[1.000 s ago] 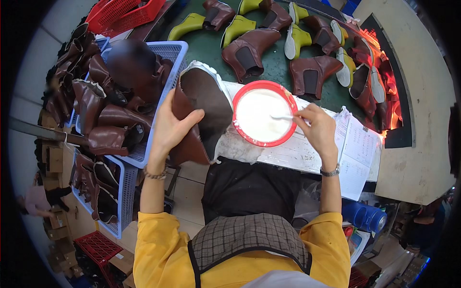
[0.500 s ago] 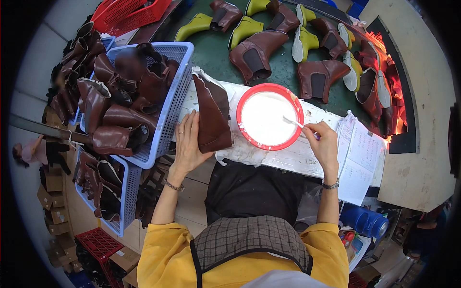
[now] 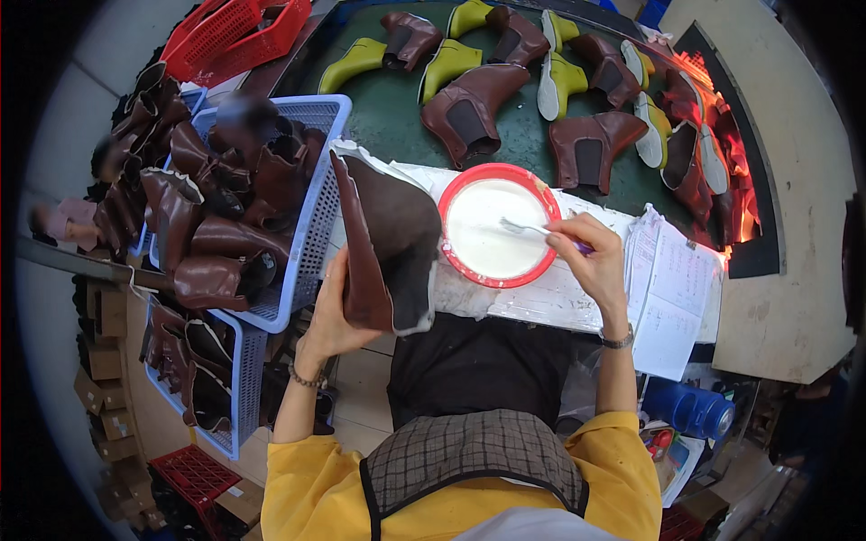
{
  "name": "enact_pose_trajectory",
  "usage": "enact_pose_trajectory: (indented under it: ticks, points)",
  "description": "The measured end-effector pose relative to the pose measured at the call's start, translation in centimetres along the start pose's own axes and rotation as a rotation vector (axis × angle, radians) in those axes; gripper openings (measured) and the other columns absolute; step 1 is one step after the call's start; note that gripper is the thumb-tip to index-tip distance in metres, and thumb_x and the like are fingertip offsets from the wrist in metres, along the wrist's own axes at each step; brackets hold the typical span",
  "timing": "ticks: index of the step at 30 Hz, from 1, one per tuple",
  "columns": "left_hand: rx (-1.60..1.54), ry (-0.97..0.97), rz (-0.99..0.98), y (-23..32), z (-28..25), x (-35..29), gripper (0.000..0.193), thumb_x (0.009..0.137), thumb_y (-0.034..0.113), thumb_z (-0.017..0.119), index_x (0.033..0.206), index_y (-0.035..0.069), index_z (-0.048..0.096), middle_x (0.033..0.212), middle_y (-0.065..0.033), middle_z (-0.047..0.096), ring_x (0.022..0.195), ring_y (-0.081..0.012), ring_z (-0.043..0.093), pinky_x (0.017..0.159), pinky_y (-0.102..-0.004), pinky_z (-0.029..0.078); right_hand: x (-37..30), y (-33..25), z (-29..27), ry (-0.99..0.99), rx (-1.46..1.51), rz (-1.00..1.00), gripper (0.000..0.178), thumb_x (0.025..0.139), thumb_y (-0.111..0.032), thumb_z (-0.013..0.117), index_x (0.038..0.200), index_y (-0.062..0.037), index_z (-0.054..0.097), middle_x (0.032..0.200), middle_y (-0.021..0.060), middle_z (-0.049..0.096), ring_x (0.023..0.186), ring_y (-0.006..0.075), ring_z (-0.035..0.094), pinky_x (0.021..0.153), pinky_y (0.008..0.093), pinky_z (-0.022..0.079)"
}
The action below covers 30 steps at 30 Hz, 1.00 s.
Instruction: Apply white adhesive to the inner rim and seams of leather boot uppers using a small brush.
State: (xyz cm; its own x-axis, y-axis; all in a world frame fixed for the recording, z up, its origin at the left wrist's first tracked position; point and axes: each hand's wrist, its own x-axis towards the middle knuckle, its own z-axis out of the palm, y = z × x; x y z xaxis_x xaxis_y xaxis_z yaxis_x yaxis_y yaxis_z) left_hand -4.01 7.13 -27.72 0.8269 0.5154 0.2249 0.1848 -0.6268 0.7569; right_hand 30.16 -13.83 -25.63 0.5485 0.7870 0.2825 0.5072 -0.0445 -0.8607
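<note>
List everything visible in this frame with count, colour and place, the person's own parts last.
boot upper: one, brown, held upright at the bench's left edge.
brush: one, pale bristles over the bowl.
bowl: one, red rim, white paste inside, on the bench.
finished boots: about ten, brown on yellow-green lasts, on the green surface behind.
blue baskets: two, full of brown uppers, on the left.
red baskets: at least one top left, one bottom left.
papers: white sheets, right of the bowl.
blue bottle: one, lower right.
left hand: grips the boot upper.
right hand: holds the brush.
</note>
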Motion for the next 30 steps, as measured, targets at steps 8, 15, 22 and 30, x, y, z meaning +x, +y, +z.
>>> enact_pose_trajectory:
  ticks: [8,15,22,30]
  points:
    - [-0.133,-0.326,0.090,6.7,-1.3,0.9,0.105,0.060,0.018,0.093,0.147,-0.001,0.037,0.125,-0.0163,0.053,0.114,-0.0313,0.054,0.102,-0.0389,0.043,5.1,-2.3,2.5,-0.142,0.019,-0.190,0.011,0.086,-0.006,0.077,0.093,0.0014,0.076,0.085,0.0046,0.066,0.075,0.0112,0.058,0.064,0.0257,0.045]
    - [-0.527,-0.138,-0.164,3.0,-0.5,-1.8,0.128,0.056,0.032,0.097,0.157,-0.001,0.025,0.148,-0.0133,0.049,0.137,-0.0250,0.048,0.117,-0.0387,0.032,2.8,-1.8,1.1,-0.069,0.123,-0.243,0.016,0.078,-0.004,0.083,0.093,-0.0030,0.079,0.090,0.0042,0.067,0.079,0.0110,0.061,0.066,0.0230,0.047]
    - [-0.177,-0.009,0.194,0.4,0.3,-0.9,0.121,0.057,0.034,0.098,0.151,-0.004,0.032,0.146,-0.0176,0.049,0.133,-0.0288,0.052,0.113,-0.0398,0.038,1.3,-1.8,1.0,-0.009,0.146,-0.245,0.017,0.077,-0.005,0.085,0.092,-0.0026,0.079,0.086,0.0047,0.069,0.078,0.0127,0.064,0.066,0.0243,0.049]
    - [-0.167,-0.028,0.247,1.1,0.4,0.5,0.132,0.053,0.041,0.100,0.153,-0.006,0.027,0.141,-0.0216,0.048,0.120,-0.0298,0.056,0.102,-0.0396,0.043,1.9,-2.2,-0.3,-0.003,-0.007,-0.218,0.017,0.078,-0.006,0.085,0.093,-0.0025,0.078,0.083,0.0044,0.068,0.072,0.0116,0.062,0.060,0.0233,0.047]
